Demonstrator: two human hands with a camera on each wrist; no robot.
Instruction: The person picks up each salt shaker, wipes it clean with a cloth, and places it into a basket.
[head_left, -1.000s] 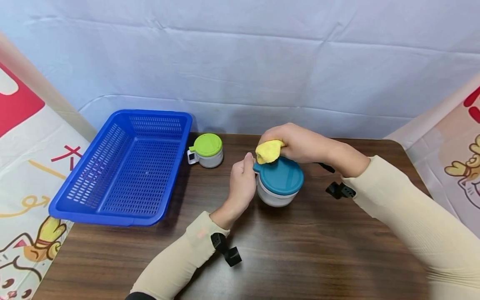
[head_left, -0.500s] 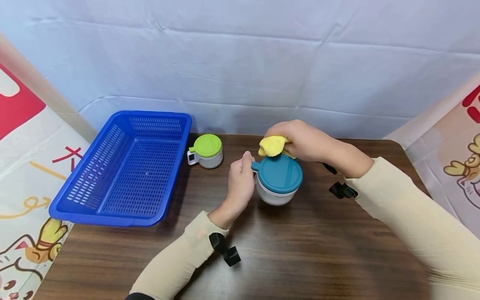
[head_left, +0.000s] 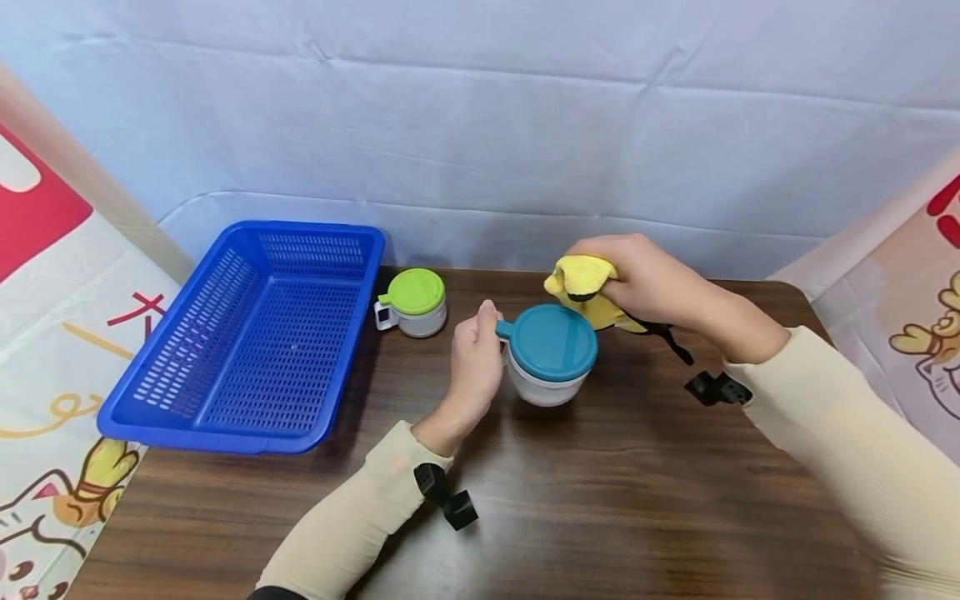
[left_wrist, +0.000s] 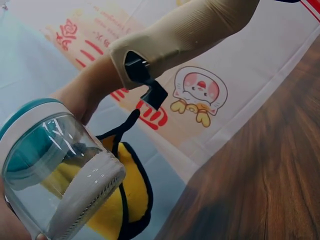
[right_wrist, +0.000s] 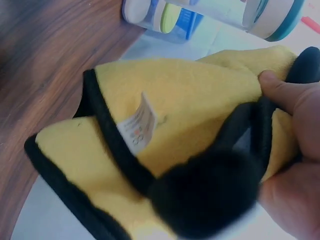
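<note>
My left hand (head_left: 477, 358) grips the handle of a glass jar (head_left: 546, 390) with a teal lid (head_left: 553, 342). In the left wrist view the jar (left_wrist: 92, 195) is clear, holds white grains along its lower side, and is lifted off the table. My right hand (head_left: 648, 279) holds a bunched yellow cloth (head_left: 592, 304) with black edging, just behind and right of the lid. The right wrist view shows the cloth (right_wrist: 175, 105) hanging in folds with a small white tag, the thumb pressed onto it.
A smaller jar with a lime-green lid (head_left: 416, 292) and white handle stands at the table's back. Left of it lies a blue perforated basket (head_left: 225, 440). White sheeting (head_left: 480, 125) rises behind the brown wooden table (head_left: 600, 517), with printed sheets on both sides.
My right hand has moved right with the cloth, from above the lid's back edge to beside it, and more of the cloth shows. The left hand and jar have shifted slightly left.
</note>
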